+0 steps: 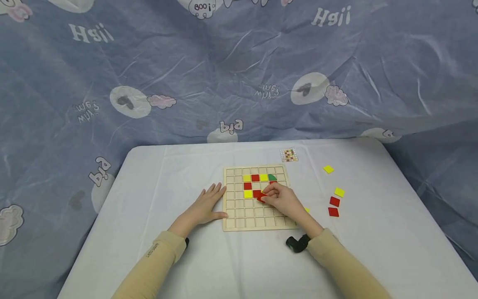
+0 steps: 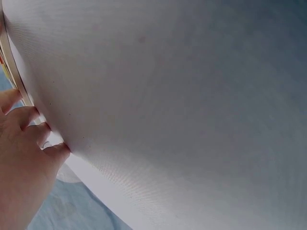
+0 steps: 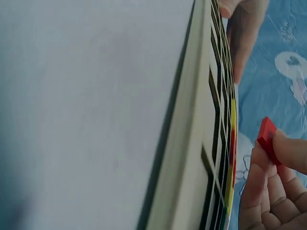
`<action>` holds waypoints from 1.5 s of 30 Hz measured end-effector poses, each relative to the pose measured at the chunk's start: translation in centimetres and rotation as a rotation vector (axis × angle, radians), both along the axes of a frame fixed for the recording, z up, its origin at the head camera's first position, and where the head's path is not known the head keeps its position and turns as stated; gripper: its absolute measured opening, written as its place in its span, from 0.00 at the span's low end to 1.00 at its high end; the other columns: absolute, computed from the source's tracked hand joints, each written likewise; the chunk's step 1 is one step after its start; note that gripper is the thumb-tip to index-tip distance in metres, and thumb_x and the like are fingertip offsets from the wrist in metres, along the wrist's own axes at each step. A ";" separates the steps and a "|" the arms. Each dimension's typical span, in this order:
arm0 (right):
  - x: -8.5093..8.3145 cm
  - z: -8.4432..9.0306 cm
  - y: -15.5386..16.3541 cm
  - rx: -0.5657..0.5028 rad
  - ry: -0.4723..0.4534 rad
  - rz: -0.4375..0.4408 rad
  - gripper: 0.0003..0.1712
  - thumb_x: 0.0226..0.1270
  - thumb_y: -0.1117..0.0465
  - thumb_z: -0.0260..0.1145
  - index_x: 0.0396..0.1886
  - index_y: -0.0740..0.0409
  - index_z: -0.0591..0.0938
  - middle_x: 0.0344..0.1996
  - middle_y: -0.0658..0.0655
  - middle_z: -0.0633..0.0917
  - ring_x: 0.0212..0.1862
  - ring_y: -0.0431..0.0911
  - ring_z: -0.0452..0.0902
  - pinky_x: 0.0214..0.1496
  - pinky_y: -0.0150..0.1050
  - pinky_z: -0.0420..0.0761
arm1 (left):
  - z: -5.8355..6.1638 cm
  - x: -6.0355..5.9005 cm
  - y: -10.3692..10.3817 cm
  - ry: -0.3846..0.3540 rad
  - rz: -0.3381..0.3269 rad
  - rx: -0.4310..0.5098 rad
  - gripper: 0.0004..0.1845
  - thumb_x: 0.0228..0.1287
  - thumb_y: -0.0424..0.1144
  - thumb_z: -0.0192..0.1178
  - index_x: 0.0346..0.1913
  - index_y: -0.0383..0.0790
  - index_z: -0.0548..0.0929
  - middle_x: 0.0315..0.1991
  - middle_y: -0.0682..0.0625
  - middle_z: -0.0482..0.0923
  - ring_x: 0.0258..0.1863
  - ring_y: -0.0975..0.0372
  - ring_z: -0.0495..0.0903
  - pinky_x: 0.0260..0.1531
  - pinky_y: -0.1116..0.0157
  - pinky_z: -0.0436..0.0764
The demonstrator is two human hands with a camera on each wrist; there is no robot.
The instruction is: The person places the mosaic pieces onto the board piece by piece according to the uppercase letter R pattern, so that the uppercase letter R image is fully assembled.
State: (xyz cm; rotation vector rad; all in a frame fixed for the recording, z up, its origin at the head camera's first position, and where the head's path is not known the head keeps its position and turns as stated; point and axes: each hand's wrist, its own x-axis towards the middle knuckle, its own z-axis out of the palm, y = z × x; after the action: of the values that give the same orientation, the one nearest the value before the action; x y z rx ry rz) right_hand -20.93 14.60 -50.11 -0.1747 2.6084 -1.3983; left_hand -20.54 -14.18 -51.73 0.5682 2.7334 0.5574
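A square wooden grid board [image 1: 233, 224] lies on the table with red and yellow square tiles and a green rounded tile [image 1: 272, 177] set in its cells. Over the middle of the board my right hand [image 1: 281, 200] pinches a red tile [image 3: 267, 136] between thumb and fingers. In the head view the held tile overlaps a red tile [image 1: 256, 194] in the grid. My left hand [image 1: 203, 207] lies flat with fingers spread, thumb and fingertips at the board's left edge. The left wrist view shows its fingers [image 2: 29, 115] along that edge.
Right of the board lie loose yellow tiles [image 1: 339, 192] and red tiles [image 1: 333, 212]. Another yellow tile [image 1: 328, 169] sits farther back. A small patterned card [image 1: 289, 155] lies behind the board. Under the right wrist is a black device [image 1: 297, 243]. A printed blue cloth hangs behind the table.
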 end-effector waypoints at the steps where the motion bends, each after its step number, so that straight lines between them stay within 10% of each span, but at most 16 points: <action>1: 0.1 0.0 -0.5 0.006 0.003 0.007 0.10 0.60 0.61 0.73 0.40 0.58 0.83 0.32 0.53 0.85 0.31 0.40 0.78 0.34 0.28 0.78 | 0.0 0.0 0.0 0.001 0.001 -0.002 0.52 0.58 0.60 0.66 0.79 0.45 0.52 0.80 0.44 0.44 0.80 0.49 0.40 0.77 0.44 0.44; 29: 0.6 -0.1 -5.4 0.239 0.222 0.139 0.02 0.59 0.64 0.74 0.31 0.56 0.87 0.27 0.48 0.78 0.29 0.39 0.71 0.31 0.29 0.74 | 0.1 -0.1 -0.1 -0.007 0.000 0.004 0.51 0.59 0.59 0.66 0.79 0.44 0.52 0.80 0.44 0.44 0.80 0.48 0.41 0.77 0.44 0.44; 45: 0.6 -0.1 -5.2 0.325 0.169 0.221 0.09 0.54 0.61 0.78 0.35 0.55 0.87 0.30 0.49 0.79 0.31 0.40 0.71 0.34 0.32 0.74 | 0.2 -0.1 0.0 -0.007 0.000 -0.001 0.52 0.58 0.60 0.66 0.79 0.44 0.53 0.80 0.44 0.44 0.80 0.48 0.41 0.77 0.44 0.44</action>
State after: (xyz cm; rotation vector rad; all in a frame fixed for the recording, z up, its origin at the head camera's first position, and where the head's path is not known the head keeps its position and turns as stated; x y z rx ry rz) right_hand -20.30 9.44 -50.19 -0.5357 2.8012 -0.9100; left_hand -20.62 -14.17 -51.55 0.5648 2.7265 0.5568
